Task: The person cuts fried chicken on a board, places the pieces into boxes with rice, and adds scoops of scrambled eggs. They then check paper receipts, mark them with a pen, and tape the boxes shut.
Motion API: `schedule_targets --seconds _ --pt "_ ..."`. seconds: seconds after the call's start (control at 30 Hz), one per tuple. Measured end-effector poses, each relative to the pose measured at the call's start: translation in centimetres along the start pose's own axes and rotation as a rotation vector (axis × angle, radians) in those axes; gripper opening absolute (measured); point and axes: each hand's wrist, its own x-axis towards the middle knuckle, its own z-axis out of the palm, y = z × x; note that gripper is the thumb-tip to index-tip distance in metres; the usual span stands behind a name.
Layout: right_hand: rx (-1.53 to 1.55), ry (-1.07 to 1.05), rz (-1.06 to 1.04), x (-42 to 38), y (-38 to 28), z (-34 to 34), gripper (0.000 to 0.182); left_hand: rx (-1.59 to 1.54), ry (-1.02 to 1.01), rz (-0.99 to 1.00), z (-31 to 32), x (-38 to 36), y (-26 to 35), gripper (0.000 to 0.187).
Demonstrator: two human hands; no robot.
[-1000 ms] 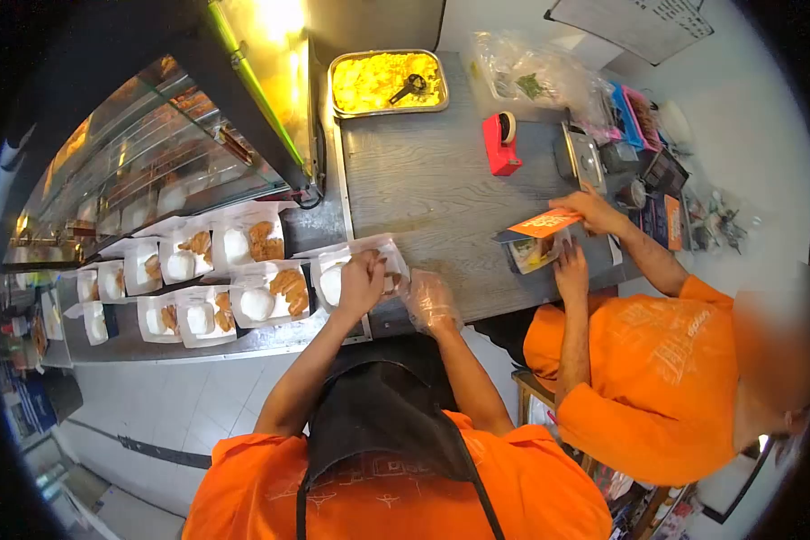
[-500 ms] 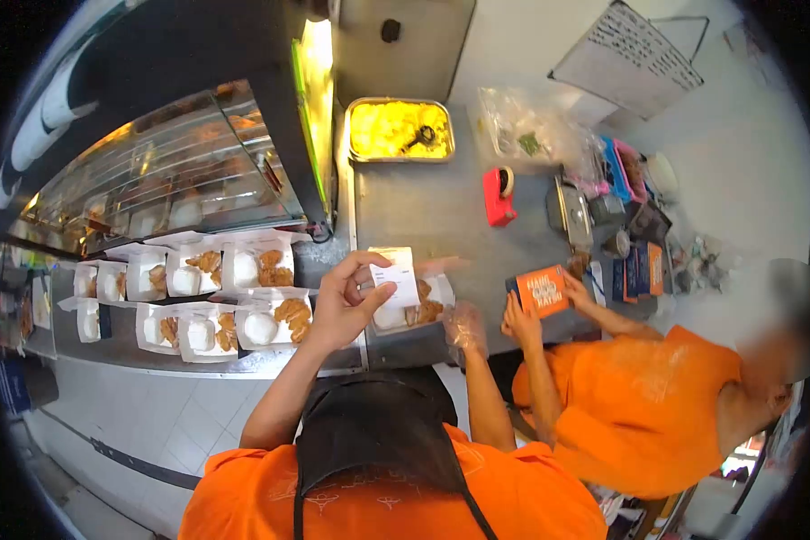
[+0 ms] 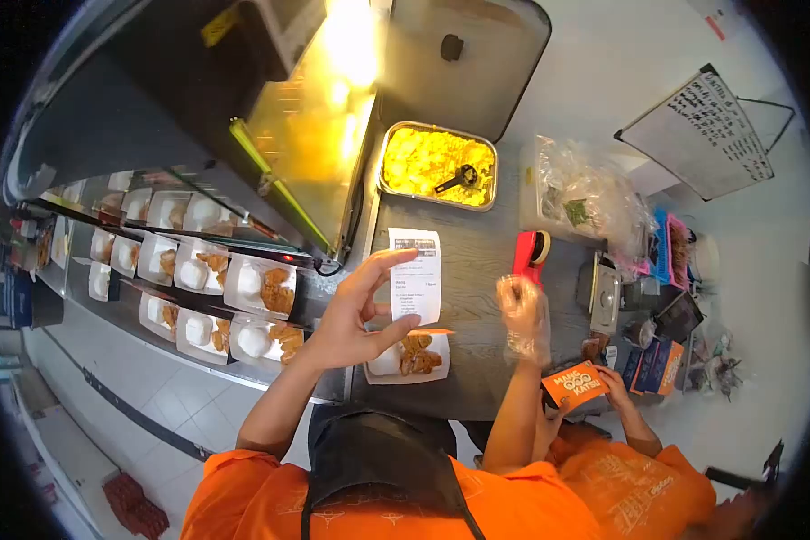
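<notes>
Between the thumb and fingers of my left hand (image 3: 366, 315) is a printed paper slip (image 3: 416, 277), held upright over the counter. Just below the slip sits an open box (image 3: 408, 378) with white rice and browned pieces of food. My right hand (image 3: 521, 315), in a clear plastic glove, is raised with its fingers curled, close to a red tape dispenser (image 3: 528, 256). Whether it pinches anything is too small to tell. A metal tray of yellow food (image 3: 423, 162) with a black scoop (image 3: 456, 179) lies farther back.
Several open rice boxes (image 3: 253, 338) line the counter at left, beside a glass display case (image 3: 279, 193). At right, a co-worker in orange (image 3: 634, 486) holds an orange box (image 3: 574, 385). Plastic bags (image 3: 589, 193) and a whiteboard (image 3: 697, 135) are behind.
My right hand has moved away from the open box, up to the tape dispenser. The slip in my left hand now shows more of its length. The view has shifted.
</notes>
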Motion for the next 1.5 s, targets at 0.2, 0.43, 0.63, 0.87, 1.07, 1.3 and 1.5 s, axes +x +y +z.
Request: schedule_targets --seconds 0.2,0.43,0.63,0.87,1.07,1.3,1.5 --pt "0.023 0.107 -0.204 16.7 0.0 9.1 0.027 0.01 0.032 -0.047 0.8 3.9 -1.8 0.073" --pt "-0.343 -0.093 0.078 25.3 -3.0 16.5 0.028 0.017 0.072 -0.076 0.5 6.4 -1.8 0.074" --pt "-0.288 -0.008 0.136 25.8 -1.6 17.2 0.027 0.022 0.066 -0.109 -0.3 7.2 -2.4 0.075" --pt "-0.453 -0.253 0.202 29.8 0.8 14.5 0.03 -0.002 0.048 -0.109 -0.6 7.6 -2.2 0.075" --pt "-0.734 -0.45 -0.116 28.5 -3.6 11.8 0.031 0.034 0.053 -0.054 -0.3 7.6 -2.4 0.074" --pt "-0.321 -0.205 -0.131 21.6 -4.0 7.5 0.039 0.032 0.016 -0.072 0.7 7.5 -1.3 0.074" --pt "0.348 -0.284 -0.14 15.1 -0.8 3.1 0.026 0.025 -0.027 -0.048 2.8 7.8 -1.2 0.075"
